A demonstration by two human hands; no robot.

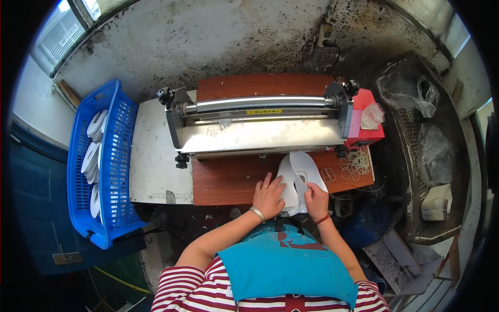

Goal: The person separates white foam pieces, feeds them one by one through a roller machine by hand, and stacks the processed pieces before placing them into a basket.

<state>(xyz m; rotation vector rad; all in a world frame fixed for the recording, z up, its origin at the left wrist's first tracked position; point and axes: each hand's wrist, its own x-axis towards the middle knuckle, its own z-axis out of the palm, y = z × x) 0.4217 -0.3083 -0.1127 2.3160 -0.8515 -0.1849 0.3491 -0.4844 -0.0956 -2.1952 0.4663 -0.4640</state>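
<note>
A stack of white, rounded, shoe-part-like sheets (pixel 288 182) lies at the front edge of the brown tabletop, partly over my lap. My left hand (pixel 268 198) rests on its left side, fingers spread and flat, with a ring and a bracelet showing. On the other side, my right hand (pixel 316 202) is closed on the edge of the upper white sheet (pixel 306 167), which bends up away from the one below. A dark gap shows between the two layers. Just beyond stands a roller machine (pixel 260 136) with a long metal roller and a metal feed plate.
To the left, a blue basket (pixel 115 171) holds several stacks of white pieces (pixel 91 161). Pale rubber bands (pixel 356 164) lie on the brown tabletop (pixel 223 182). A red box (pixel 367 132) carries a crumpled bag. A dark bin (pixel 410 171) with plastic bags stands right.
</note>
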